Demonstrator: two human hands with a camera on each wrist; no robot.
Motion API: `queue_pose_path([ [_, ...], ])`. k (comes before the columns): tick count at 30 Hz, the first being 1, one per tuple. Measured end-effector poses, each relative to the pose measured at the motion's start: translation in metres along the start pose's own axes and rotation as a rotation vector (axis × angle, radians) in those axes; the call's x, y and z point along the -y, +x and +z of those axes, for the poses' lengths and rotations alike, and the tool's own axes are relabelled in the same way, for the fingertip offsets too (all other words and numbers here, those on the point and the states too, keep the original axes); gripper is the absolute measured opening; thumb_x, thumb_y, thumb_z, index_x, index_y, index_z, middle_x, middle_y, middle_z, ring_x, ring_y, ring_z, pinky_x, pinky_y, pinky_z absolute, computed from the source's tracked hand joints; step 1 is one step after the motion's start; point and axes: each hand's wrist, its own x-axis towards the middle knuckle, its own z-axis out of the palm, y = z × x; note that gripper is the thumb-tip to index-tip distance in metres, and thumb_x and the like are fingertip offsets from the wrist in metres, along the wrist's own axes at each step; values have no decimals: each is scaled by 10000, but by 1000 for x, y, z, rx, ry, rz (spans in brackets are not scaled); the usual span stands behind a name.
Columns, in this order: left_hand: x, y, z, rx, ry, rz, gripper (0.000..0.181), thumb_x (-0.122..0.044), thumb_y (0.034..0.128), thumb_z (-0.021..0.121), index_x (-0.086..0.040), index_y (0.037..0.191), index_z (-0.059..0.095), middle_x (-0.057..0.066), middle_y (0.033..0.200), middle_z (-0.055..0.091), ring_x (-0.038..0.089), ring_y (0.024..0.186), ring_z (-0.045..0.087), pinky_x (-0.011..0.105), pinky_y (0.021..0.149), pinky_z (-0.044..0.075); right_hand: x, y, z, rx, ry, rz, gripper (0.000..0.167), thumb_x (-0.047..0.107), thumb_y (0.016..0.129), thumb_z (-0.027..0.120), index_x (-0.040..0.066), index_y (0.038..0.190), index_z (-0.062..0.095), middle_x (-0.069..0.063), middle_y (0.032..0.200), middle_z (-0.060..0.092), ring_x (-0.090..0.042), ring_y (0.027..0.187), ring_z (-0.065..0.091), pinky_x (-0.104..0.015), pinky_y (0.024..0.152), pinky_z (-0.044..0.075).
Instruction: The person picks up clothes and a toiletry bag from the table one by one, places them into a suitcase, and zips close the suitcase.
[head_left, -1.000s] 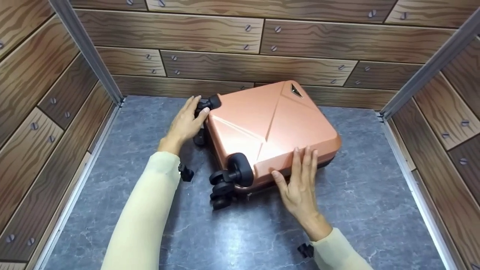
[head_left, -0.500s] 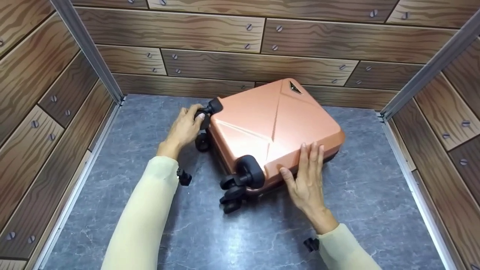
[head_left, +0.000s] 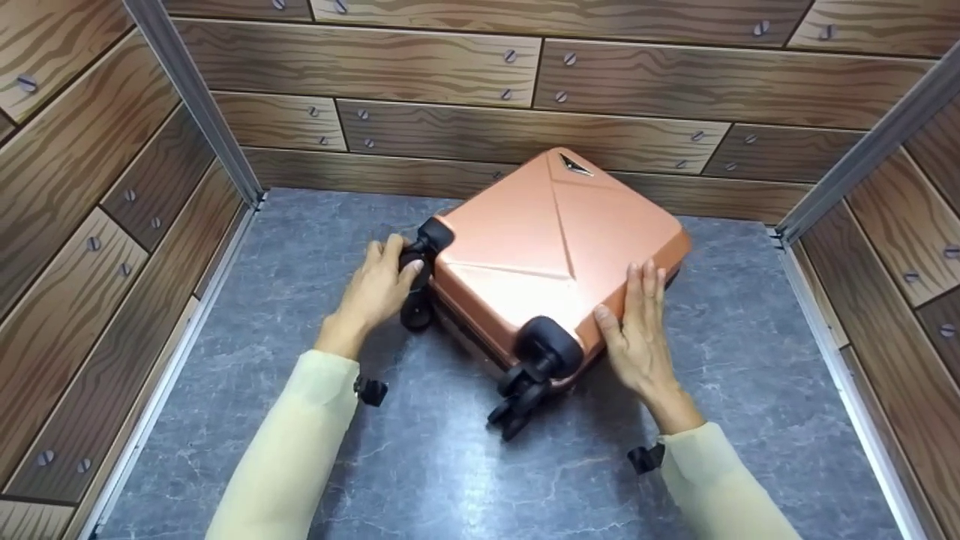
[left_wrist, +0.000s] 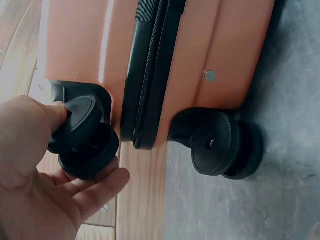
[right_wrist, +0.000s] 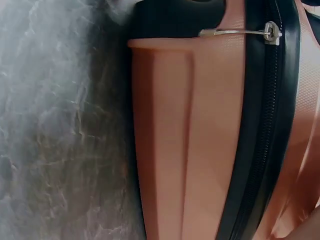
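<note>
A rose-gold hard-shell suitcase (head_left: 517, 232) lies flat on the floor, turned at an angle, its black wheels toward the left and front. My left hand (head_left: 373, 292) grips a black double wheel (left_wrist: 82, 132) at its upper left corner, thumb on one side and fingers curled beneath. Below that one, a lower wheel (left_wrist: 215, 142) shows in the left wrist view. My right hand (head_left: 641, 337) rests with straight fingers against the suitcase's near right side. In the right wrist view, a black zipper band (right_wrist: 262, 135) with a metal pull (right_wrist: 271, 32) runs along that side; only a sliver of hand shows.
Grey marbled floor (head_left: 450, 480) surrounds the suitcase. Wood-print panels (head_left: 435, 64) form the back wall, close behind the suitcase's far corner. Similar walls stand at left and right, with grey metal posts (head_left: 199, 97) in the corners.
The suitcase has turned counterclockwise, its front wheels swinging right and toward me. My left hand has closed around the upper wheel and come nearer; my right hand has shifted right with the side.
</note>
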Motion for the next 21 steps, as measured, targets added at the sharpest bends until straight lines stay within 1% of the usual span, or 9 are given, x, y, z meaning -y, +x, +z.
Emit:
queue_pose_path([
  [3,0,-11,2,-38,-2,-7,389,-374,1088,564,-157,1403,497,199,1228,535,502,996,666,623,860,544,-2,5,-1,30,11,13,793,513,1126,364,33,1692,84,-205,1769,-28,-423,1628,-85,-549,1317,-30],
  [6,-1,-22,3,-73,-17,-26,389,-370,1081,582,-145,1392,515,196,1196,538,493,950,671,607,821,552,-1,7,-2,58,39,44,755,466,1136,371,62,1699,70,-190,1773,-35,-415,1631,-78,-562,1316,-14],
  [9,-2,-34,4,-99,-35,-30,389,-357,1077,592,-129,1385,526,193,1163,539,471,906,665,588,782,556,3,8,-2,71,77,105,728,432,1141,377,83,1703,72,-179,1775,-29,-404,1635,-40,-571,1316,20],
  [11,-3,-40,3,-111,-42,-27,385,-351,1074,598,-123,1377,530,192,1141,543,459,891,658,581,766,553,7,8,-2,66,96,152,710,417,1145,373,76,1701,92,-180,1775,-14,-401,1635,4,-570,1317,55],
  [13,-3,-45,2,-117,-51,-23,380,-344,1066,610,-123,1367,536,194,1135,554,446,911,651,580,784,547,14,7,-2,64,113,196,695,403,1148,368,65,1698,109,-179,1774,-4,-397,1634,40,-570,1315,83],
  [15,-3,-47,0,-105,-56,-39,382,-364,1055,620,-144,1358,542,179,1147,565,426,951,642,575,818,537,22,4,-2,75,125,237,695,410,1148,360,67,1697,106,-169,1775,-16,-388,1634,46,-569,1315,89],
  [17,-4,-46,-5,-84,-62,-66,389,-394,1043,627,-160,1345,555,160,1159,569,401,987,628,565,855,524,30,0,-2,97,138,269,707,424,1145,356,77,1699,87,-156,1775,-43,-385,1634,27,-573,1314,73],
  [20,-6,-39,-12,-45,-77,-106,431,-477,1029,621,-168,1325,570,126,1221,583,363,1053,617,545,920,509,44,-6,-3,133,158,305,739,461,1136,364,106,1704,51,-139,1774,-87,-380,1635,-14,-591,1310,45],
  [21,-7,-36,-14,-34,-83,-108,457,-505,1026,616,-162,1325,570,124,1247,591,357,1073,616,541,939,506,48,-8,-3,141,166,313,750,468,1132,375,116,1706,44,-135,1773,-97,-380,1635,-24,-602,1307,39],
])
